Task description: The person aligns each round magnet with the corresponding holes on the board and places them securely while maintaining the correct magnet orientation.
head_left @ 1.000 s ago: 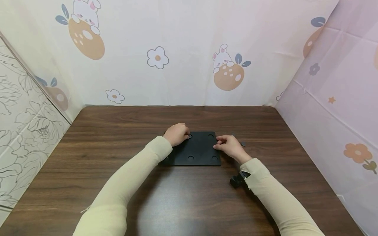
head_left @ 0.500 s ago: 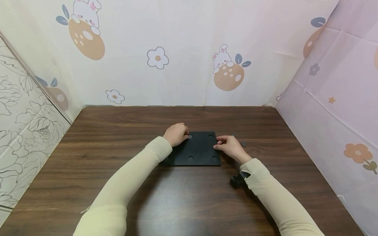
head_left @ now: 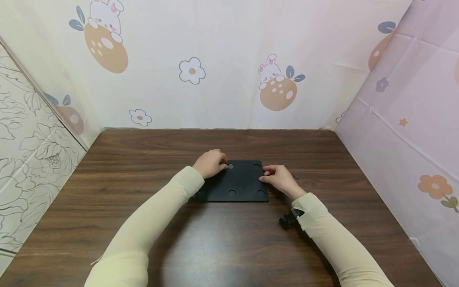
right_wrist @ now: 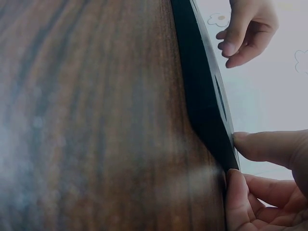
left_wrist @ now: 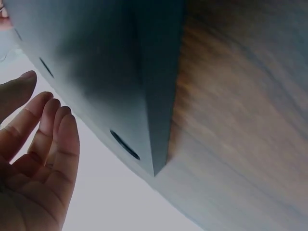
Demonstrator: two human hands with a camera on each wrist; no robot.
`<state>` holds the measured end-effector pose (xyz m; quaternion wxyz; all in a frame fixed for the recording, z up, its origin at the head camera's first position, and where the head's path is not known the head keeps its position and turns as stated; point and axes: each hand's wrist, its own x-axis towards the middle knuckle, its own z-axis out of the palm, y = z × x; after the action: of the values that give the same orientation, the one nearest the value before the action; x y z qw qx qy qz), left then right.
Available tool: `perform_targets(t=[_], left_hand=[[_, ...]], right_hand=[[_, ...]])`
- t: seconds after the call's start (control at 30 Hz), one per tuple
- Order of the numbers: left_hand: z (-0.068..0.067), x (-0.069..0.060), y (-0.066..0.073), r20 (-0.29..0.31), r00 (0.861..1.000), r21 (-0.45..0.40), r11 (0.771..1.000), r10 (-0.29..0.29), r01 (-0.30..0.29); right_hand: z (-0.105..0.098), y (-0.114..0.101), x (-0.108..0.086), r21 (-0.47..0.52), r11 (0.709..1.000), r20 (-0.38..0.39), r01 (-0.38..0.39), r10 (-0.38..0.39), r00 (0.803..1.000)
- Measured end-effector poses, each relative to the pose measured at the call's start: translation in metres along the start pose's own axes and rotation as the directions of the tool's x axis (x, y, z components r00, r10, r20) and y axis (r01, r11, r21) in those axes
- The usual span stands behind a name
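A flat black board [head_left: 240, 181] with round recesses lies on the brown table. My left hand [head_left: 209, 163] hovers over its far left part, and the left wrist view shows the fingers [left_wrist: 66, 139] loosely bent with nothing between them. Just right of those fingertips, a small grey disc [head_left: 231, 166] sits in a far-edge recess. At the board's right edge my right hand [head_left: 281, 178] pinches the rim, and its thumb [right_wrist: 260, 146] touches the top in the right wrist view. The left hand and forearm hide the board's left part.
One loose grey disc [head_left: 295, 175] lies on the table [head_left: 215, 247] to the right of my right hand. Another small disc [head_left: 283, 164] shows partly behind that hand. A black wrist camera [head_left: 287, 220] hangs under the right sleeve. A patterned curtain [head_left: 229, 99] stands behind the table.
My left hand has drawn back slightly to the left, away from the grey disc, which now shows fully in its recess. The right hand keeps its place at the board's edge.
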<state>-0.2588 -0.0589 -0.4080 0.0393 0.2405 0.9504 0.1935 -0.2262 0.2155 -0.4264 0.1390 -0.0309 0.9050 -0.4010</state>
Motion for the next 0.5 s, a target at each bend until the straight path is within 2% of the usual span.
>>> perform_targets(t=[0.2,0.4,0.5], left_hand=[[-0.007,-0.01,-0.009,-0.031,0.999,-0.044,0.999,-0.025,0.024],[-0.017,-0.022,-0.016,-0.069,0.992,-0.102,0.99,-0.103,0.096],[-0.02,-0.026,-0.021,-0.089,0.988,-0.119,0.986,-0.125,0.114]], right_hand=[[0.0,0.001,0.001,0.0,1.0,0.002,-0.006,0.006,1.0],[0.0,0.001,0.001,0.003,1.0,0.0,0.002,-0.002,1.0],[0.0,0.001,0.001,0.003,1.0,0.003,0.005,-0.005,1.0]])
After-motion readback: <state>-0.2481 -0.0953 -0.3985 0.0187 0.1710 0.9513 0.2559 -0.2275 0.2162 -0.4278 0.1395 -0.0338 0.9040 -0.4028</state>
